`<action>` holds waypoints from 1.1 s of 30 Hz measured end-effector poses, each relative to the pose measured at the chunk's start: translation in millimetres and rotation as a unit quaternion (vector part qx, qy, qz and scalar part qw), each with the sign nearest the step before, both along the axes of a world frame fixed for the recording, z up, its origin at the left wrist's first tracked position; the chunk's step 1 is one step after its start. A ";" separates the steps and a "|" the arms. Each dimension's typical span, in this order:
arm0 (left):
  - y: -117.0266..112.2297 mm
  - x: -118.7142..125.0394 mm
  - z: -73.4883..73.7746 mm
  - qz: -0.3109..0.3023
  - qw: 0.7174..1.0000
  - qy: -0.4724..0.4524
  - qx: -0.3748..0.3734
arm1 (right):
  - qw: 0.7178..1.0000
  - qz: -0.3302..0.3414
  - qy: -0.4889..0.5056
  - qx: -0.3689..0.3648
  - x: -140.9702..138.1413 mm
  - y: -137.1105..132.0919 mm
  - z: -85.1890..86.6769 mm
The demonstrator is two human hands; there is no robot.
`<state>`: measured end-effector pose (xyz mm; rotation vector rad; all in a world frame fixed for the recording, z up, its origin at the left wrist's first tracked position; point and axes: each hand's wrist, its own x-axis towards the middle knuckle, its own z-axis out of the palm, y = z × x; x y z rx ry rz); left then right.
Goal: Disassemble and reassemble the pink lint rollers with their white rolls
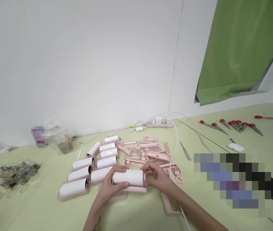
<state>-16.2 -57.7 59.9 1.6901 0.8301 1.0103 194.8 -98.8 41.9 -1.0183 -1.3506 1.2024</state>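
Note:
A white lint roller roll (128,177) with a pink end is held crosswise between my hands, above a pink case part (134,189). Fingers and thumb of my left hand (111,183) wrap round its left end. My right hand (155,175) pinches the pink piece at the right end, its fingertips partly hiding it. Left of my hands, several white rolls (74,188) lie in pink trays in rough rows. Behind my right hand is a pile of pink handle parts (157,155) with clear covers among them, and a heart-shaped pink loop (179,179) beside it.
A white cable (175,144) runs from a power strip (160,124) past my right forearm. Red-handled tools (219,128) and a white case (235,147) lie at right. Clear round pieces (17,173) and a plastic bag (63,141) are at left. The wall closes off the back.

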 end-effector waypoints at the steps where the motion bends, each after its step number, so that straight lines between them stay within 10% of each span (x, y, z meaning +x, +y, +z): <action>1: 0.0 0.8 0.0 -0.001 1.000 0.002 -0.004 | 1.000 0.005 0.000 -0.001 -0.2 -0.2 -1.1; 10: -22.1 -7.0 -0.5 -0.009 0.999 -0.036 0.016 | 0.999 -0.014 0.028 0.009 -11.4 -9.5 16.5; 15: -48.2 -55.2 -10.0 0.174 0.972 0.152 0.045 | 0.996 -0.040 0.072 0.021 -4.8 4.9 29.6; 20: -63.2 -61.7 -33.4 0.166 0.977 0.134 -0.032 | 0.994 -0.009 -0.066 0.086 -28.5 10.1 44.3; 27: -67.8 -50.3 -58.6 0.095 0.990 -0.027 -0.100 | 0.894 0.166 -0.361 0.206 -73.9 7.5 41.8; 33: -65.7 -55.6 -67.1 0.088 0.989 -0.054 -0.103 | 0.850 0.171 -0.440 0.236 -82.5 -9.8 18.9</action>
